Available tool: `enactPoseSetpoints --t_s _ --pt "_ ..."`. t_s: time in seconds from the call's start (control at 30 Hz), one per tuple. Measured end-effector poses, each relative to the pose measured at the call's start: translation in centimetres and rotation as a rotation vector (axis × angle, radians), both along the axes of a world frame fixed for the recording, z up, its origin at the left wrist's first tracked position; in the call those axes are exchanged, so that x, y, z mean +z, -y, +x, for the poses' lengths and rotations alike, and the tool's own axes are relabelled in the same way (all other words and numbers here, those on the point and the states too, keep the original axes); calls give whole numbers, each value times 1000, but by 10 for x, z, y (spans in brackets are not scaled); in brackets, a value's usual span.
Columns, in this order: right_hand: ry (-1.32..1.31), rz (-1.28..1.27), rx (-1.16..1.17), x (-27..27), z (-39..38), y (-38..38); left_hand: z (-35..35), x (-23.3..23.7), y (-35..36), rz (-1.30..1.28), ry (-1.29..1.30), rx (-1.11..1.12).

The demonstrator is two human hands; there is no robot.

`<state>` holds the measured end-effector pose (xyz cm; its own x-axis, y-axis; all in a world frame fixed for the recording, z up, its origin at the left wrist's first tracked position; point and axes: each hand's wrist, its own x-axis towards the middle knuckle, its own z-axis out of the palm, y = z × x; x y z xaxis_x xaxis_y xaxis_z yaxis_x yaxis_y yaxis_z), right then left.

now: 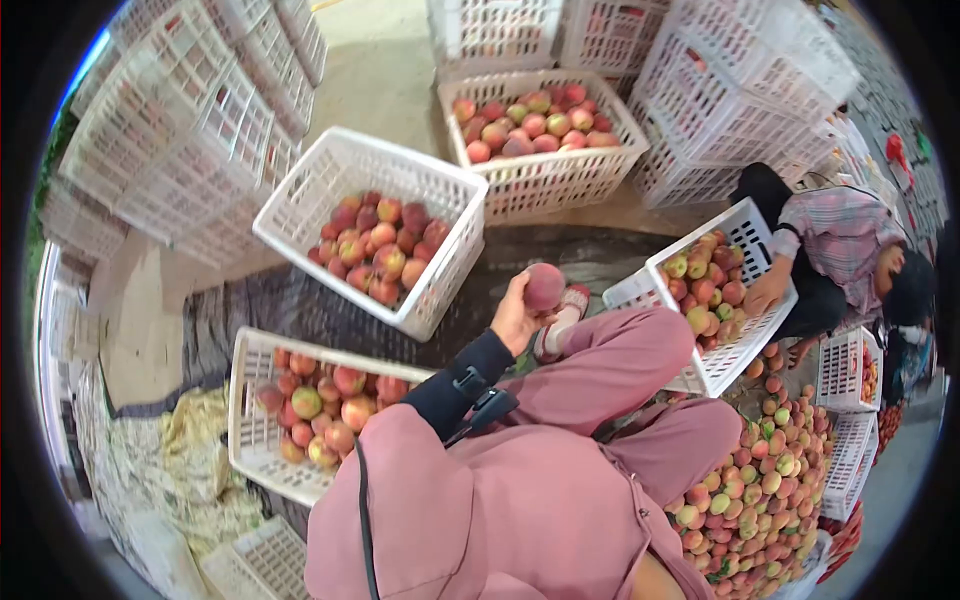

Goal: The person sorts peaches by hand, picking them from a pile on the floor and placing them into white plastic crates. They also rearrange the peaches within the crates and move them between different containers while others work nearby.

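Observation:
My left hand point(514, 318), its wrist in a dark sleeve with a strap, is closed around a dark red peach point(545, 287). It holds the fruit above the dark ground sheet, near my raised knee. Beyond it stands a white crate point(345, 150), partly filled with peaches. Below my left forearm, another white crate point(237, 400) holds redder peaches and is partly covered by my pink sleeve. My right hand is not visible.
To the right, a co-worker's hand point(768, 290) rests at a tilted crate point(715, 375) of peaches. A large peach pile point(755, 490) lies by my right leg. A full crate point(560, 185) stands ahead; stacked crates point(190, 130) rise at left, more at upper right.

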<state>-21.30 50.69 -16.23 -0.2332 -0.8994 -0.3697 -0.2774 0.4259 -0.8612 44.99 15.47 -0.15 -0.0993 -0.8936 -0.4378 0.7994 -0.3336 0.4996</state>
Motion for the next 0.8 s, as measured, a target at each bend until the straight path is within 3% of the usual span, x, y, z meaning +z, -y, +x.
enactPoseSetpoints --t_s 0.2,0.27,0.37,0.47,0.6,0.7,0.73,0.77,0.8 --pt "-118 84 318 4 -52 -16 1 -26 -52 219 -108 65" --pt "-138 95 409 -10 -31 35 9 -31 -56 214 -102 90" --pt "-169 116 545 -16 63 170 24 -32 -56 201 -37 115" --pt "-194 106 674 -29 142 235 30 -25 -57 171 -22 145" --pt "-230 78 784 -40 319 262 52 -12 -50 107 -59 245" --pt "-243 50 796 -39 310 327 104 3 -26 -118 18 449" --pt "-247 50 782 -42 332 340 124 15 -16 -25 -56 620" --pt "-251 50 756 -45 323 324 148 21 2 -182 -14 698" --pt "-259 52 709 -50 309 303 164 28 4 -150 -108 700"
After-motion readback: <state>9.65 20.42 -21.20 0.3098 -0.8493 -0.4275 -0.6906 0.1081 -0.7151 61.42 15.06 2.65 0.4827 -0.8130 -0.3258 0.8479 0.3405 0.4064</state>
